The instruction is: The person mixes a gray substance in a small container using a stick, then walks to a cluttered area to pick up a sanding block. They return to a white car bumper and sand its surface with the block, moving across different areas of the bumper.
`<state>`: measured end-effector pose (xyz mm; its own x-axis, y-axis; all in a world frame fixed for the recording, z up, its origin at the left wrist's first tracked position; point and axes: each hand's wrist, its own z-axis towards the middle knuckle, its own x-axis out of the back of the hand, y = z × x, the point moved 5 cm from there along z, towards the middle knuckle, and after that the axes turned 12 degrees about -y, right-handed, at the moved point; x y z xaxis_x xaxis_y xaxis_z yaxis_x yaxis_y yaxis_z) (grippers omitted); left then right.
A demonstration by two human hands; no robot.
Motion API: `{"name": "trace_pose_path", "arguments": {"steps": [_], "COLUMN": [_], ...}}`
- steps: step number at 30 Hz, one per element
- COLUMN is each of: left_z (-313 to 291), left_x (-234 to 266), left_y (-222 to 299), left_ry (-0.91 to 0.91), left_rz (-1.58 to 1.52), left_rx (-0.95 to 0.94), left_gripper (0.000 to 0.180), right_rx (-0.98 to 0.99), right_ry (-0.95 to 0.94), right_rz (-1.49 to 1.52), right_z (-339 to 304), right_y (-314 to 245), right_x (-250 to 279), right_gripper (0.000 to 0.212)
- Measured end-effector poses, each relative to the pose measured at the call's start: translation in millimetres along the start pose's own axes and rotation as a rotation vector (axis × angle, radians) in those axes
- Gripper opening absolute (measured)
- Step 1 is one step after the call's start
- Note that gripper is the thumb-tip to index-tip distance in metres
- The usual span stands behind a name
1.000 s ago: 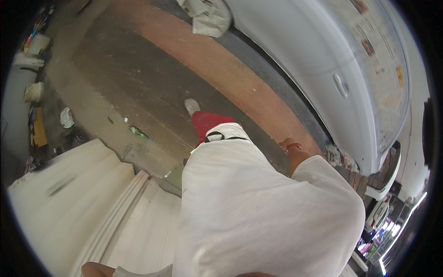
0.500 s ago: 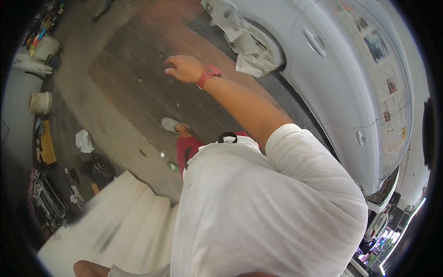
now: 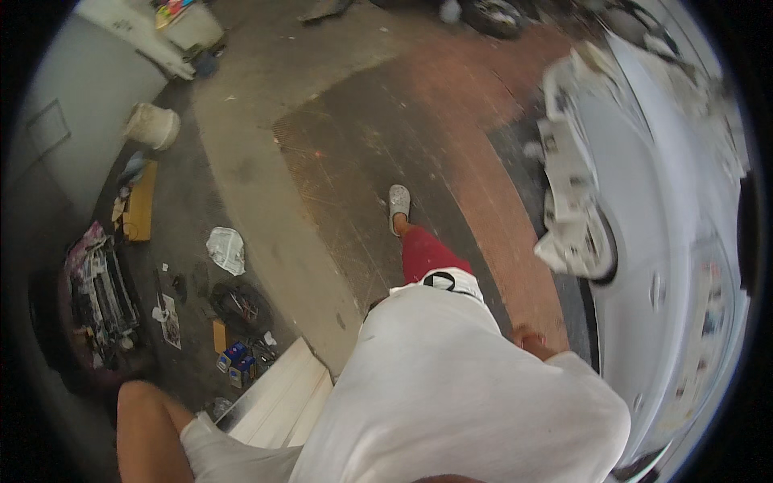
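Observation:
My right hand (image 3: 529, 335) hangs low beside my right hip, partly hidden by my white shirt (image 3: 459, 378) and smeared by motion. Nothing can be made out in it. To its right stands a pale silver car (image 3: 644, 298), and the sheets of newspaper (image 3: 576, 201) covering its wheel arch are just ahead of the hand. My left arm (image 3: 149, 427) is bent at the lower left, and its hand is out of the picture. One foot in a light clog (image 3: 398, 201) steps on the floor ahead, below a red trouser leg (image 3: 431, 253).
At the left are a whitish bucket (image 3: 153, 126), a yellow board (image 3: 141, 201), a crumpled plastic bag (image 3: 226, 249), a dark wheel (image 3: 239, 307) and blue boxes (image 3: 236, 362). A long pale panel (image 3: 282, 398) lies at my left side. Another wheel (image 3: 493, 18) lies far ahead.
My right arm has dropped from stretched out in front to beside my hip. The view has swung left, so the car sits further right and more of the left-hand clutter shows.

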<state>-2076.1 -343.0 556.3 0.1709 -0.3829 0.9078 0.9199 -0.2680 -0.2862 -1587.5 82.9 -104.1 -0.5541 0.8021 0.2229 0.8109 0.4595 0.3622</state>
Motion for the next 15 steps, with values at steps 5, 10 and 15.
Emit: {"name": "trace_pose_path", "arguments": {"steps": [5, 10, 15], "left_z": [-39, -76, -135], "left_x": [-26, -33, -59], "left_y": [-180, -354, -499], "left_ry": [-0.066, -0.067, -0.092], "left_rz": [0.092, 0.109, 0.177], "left_rx": [0.114, 0.217, 0.315], "left_gripper": [0.055, 0.054, 0.054], "right_rx": [0.058, 0.551, 1.235], "right_ry": [-0.052, 0.314, 0.745], "right_rz": [-0.090, 0.071, 0.129], "right_z": [12, -18, -314], "right_y": [-189, -536, -882], "right_x": [157, 437, 732], "right_gripper": [0.066, 0.068, 0.054]}}
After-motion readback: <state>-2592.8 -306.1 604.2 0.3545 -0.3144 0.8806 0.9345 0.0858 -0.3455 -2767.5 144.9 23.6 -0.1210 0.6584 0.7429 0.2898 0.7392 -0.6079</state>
